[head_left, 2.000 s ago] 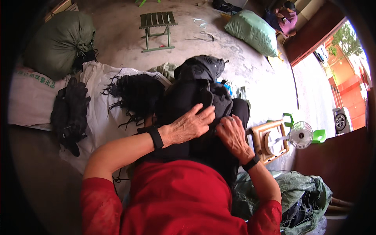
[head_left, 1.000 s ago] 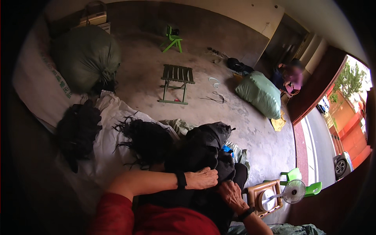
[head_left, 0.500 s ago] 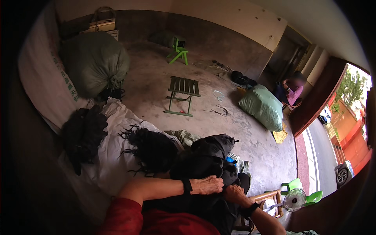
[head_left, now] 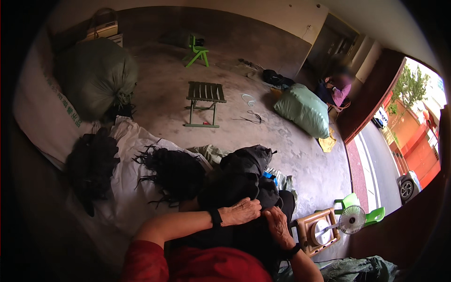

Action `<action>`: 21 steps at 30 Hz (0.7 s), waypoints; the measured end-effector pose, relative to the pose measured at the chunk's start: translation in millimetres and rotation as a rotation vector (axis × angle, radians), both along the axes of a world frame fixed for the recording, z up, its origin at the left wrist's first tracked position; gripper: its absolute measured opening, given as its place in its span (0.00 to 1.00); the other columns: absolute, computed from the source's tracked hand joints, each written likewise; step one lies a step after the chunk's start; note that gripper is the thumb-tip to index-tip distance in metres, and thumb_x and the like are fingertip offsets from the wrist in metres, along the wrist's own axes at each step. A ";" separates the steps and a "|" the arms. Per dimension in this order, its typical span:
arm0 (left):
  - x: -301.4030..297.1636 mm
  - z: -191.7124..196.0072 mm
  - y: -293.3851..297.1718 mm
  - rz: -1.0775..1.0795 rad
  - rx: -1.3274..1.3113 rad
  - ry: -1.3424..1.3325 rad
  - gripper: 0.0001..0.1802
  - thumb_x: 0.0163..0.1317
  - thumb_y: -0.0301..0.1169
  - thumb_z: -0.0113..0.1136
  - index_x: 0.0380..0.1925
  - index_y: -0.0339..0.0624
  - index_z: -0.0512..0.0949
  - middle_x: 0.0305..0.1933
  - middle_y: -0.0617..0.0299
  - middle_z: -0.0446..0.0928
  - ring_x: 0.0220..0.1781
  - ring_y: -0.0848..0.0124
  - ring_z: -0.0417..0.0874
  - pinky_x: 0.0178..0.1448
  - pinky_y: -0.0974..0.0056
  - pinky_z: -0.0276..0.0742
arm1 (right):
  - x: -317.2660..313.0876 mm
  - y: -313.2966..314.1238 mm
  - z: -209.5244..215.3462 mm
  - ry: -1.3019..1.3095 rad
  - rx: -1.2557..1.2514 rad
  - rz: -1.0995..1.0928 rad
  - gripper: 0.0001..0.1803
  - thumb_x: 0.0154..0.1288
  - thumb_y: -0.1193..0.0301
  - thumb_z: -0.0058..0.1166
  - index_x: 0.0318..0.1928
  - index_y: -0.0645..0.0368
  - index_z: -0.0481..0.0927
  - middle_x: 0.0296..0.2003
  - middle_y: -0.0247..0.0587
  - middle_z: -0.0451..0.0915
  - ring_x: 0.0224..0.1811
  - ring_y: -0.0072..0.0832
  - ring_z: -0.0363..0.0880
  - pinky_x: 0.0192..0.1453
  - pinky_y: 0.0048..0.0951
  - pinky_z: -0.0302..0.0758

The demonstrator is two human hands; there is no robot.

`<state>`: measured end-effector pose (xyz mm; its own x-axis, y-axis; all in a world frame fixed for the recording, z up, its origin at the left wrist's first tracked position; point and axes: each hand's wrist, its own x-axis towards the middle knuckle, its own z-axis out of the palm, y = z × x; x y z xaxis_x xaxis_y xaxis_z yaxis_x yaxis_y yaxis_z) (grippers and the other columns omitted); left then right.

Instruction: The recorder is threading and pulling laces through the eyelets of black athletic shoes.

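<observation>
My left hand is closed over my lap, fingers curled at the near edge of a black cloth bundle. Just right of it, my right hand is closed too, its thumb and fingertips pinched together at dark fabric. The two hands are close, with a small gap between them. What exactly lies between the fingertips is too small and dark to make out. To the left, a heap of black pieces with loose string-like ends rests on a white sheet.
A wooden stool with a small fan stands at right, beside green chairs. Ahead are a slatted folding stool and a pale green sack. A large sack stands far left. Another person sits near the doorway.
The view has shifted, so the room appears farther left and higher. My right hand has turned slightly, showing more of its back. Both hands stay close together at the black cloth.
</observation>
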<state>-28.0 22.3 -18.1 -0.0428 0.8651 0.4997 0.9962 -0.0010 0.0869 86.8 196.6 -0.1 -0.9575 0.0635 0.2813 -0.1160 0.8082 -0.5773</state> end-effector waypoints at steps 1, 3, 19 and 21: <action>0.5 -0.3 1.7 0.026 -0.050 -0.029 0.06 0.56 0.30 0.52 0.22 0.47 0.74 0.31 0.65 0.70 0.42 0.69 0.73 0.38 0.64 0.67 | -2.4 -2.0 4.7 0.057 0.014 0.082 0.07 0.62 0.70 0.57 0.36 0.61 0.78 0.33 0.43 0.77 0.38 0.42 0.76 0.43 0.36 0.72; -0.6 -1.0 0.1 0.013 0.011 -0.056 0.06 0.56 0.30 0.53 0.22 0.47 0.75 0.34 0.63 0.70 0.43 0.68 0.73 0.38 0.64 0.67 | -5.8 -1.3 4.1 0.168 0.052 0.191 0.07 0.55 0.73 0.63 0.34 0.59 0.79 0.32 0.40 0.78 0.37 0.40 0.77 0.41 0.35 0.72; 6.9 12.7 13.7 0.043 -0.245 0.169 0.04 0.49 0.31 0.56 0.23 0.46 0.79 0.30 0.62 0.75 0.40 0.64 0.74 0.34 0.60 0.71 | 159.0 308.3 35.4 0.906 -1.113 -0.791 0.10 0.71 0.69 0.51 0.45 0.63 0.78 0.39 0.41 0.80 0.39 0.25 0.79 0.46 0.25 0.79; -7.0 9.8 21.4 0.006 -0.331 0.073 0.05 0.47 0.29 0.57 0.24 0.43 0.80 0.30 0.59 0.78 0.39 0.63 0.76 0.36 0.61 0.74 | 191.4 326.8 -0.5 0.753 -1.257 -0.634 0.11 0.70 0.70 0.53 0.47 0.64 0.76 0.38 0.43 0.81 0.38 0.28 0.79 0.44 0.25 0.81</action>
<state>-35.0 43.7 -8.3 -0.0230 0.9808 0.1934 0.9997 0.0214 0.0104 278.2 523.4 -0.6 -0.3602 0.9251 0.1203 -0.5151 -0.0897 -0.8524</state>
